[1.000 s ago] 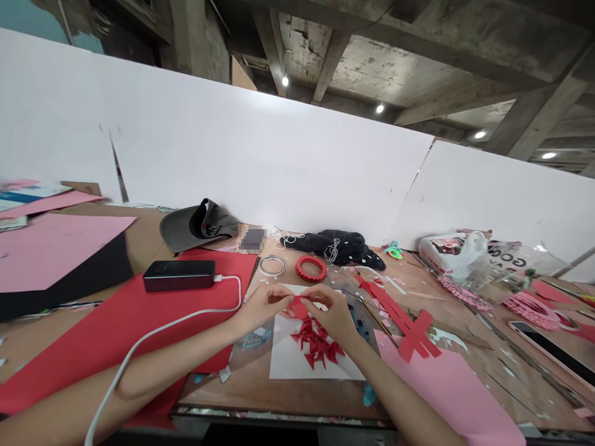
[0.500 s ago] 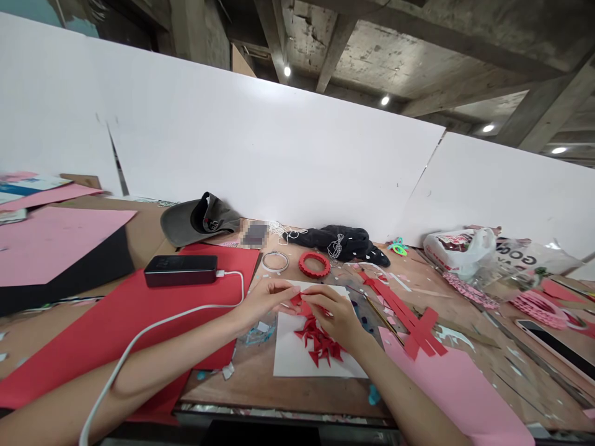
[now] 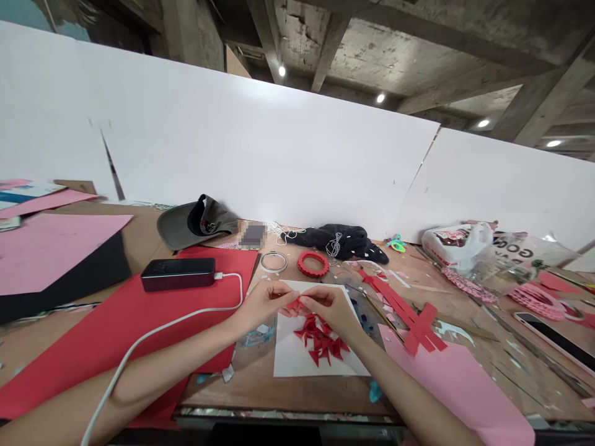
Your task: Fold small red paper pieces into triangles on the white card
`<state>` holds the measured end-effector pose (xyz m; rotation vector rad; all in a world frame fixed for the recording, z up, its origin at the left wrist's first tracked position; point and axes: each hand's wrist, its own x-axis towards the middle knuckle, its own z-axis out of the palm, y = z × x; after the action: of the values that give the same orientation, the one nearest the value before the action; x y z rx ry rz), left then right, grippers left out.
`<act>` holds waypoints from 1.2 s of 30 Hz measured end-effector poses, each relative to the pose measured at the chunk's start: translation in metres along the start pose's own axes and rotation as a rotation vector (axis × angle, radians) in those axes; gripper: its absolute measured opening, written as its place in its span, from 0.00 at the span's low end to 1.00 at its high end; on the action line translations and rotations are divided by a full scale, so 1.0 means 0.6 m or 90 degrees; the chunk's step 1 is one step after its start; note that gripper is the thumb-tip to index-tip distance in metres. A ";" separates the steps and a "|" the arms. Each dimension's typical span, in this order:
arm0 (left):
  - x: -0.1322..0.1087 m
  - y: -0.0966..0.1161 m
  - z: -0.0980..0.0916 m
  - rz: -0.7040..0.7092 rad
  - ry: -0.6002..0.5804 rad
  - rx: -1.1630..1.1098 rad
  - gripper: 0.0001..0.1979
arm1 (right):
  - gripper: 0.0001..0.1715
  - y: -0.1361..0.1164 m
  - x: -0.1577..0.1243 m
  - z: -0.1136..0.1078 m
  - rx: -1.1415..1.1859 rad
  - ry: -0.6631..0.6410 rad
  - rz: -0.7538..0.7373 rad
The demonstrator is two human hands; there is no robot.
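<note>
Closest in, the left forearm [image 3: 139,378] and right forearm [image 3: 400,390] reach up from the bottom corners and meet above the bench. The left hand [image 3: 263,303] and right hand [image 3: 332,306] face each other, each closed in a pinch on one small red paper piece [image 3: 295,303], the fingertips covering much of it. The piece sits between the hands, its long axis running roughly left to right, though its exact shape is hidden by the fingers.

Just below the hands lies a white sheet [image 3: 297,356], and on it a cluster of pointed red paper shapes [image 3: 320,339] stretches away from the viewer, its tips splayed outward. Left of the sheet, a large red sheet [image 3: 116,328] carries a black power bank [image 3: 178,274], whose white cable [image 3: 162,325] curves down past the left forearm. Right of it are a pink sheet [image 3: 446,384] and crossed red paper strips [image 3: 411,319].

Farther off sit a red paper ring [image 3: 313,264], a roll of clear tape [image 3: 273,262], a grey cap [image 3: 195,223] and a black cloth [image 3: 337,241] — beyond them, a white plastic bag [image 3: 455,244] and a white board wall [image 3: 251,148].
</note>
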<state>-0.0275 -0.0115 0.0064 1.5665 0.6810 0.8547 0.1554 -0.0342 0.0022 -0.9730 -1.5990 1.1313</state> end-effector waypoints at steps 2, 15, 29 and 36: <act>0.001 -0.002 0.001 -0.007 0.005 0.001 0.16 | 0.13 0.000 0.001 -0.002 0.044 -0.013 0.023; 0.000 -0.026 0.004 0.007 -0.002 0.048 0.16 | 0.09 0.005 0.001 -0.004 -0.015 -0.033 0.028; -0.015 -0.004 0.010 -0.186 -0.154 -0.080 0.09 | 0.18 -0.005 -0.011 -0.006 -0.314 -0.010 -0.286; -0.008 0.014 -0.003 -0.244 -0.027 -0.295 0.11 | 0.18 0.002 -0.001 -0.026 -0.352 -0.007 -0.416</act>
<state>-0.0321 -0.0158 0.0138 0.9942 0.6684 0.6318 0.1707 -0.0306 0.0032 -0.6779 -2.0769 0.2473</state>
